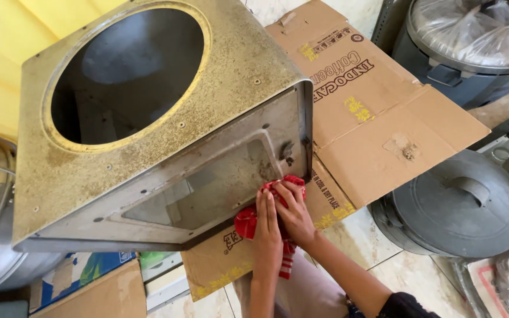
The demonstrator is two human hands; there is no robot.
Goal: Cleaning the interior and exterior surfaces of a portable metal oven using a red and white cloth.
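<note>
Both forearms entered from bottom of frame, hands side by side. Left hand [268, 227] lay flat, fingers extended, pressing a red cloth [247, 222] against the lower corner of a metal box housing [166, 129]. Right hand [294, 213] curled over the bunched top of same cloth, gripping it – fingers mostly closed.

Housing sat tilted on flattened cardboard [384, 118], round opening [126, 73] facing up, clear window panel [207, 188] on the side being wiped.

Progress, judged: early to mid. Top face and frame speckled w/ yellow-brown grime; panel near cloth looked slightly cleaner, though glare made that hard to confirm. Most surfaces apparently left to do.

Nearby: grey lidded pot [460, 203] – right side.
</note>
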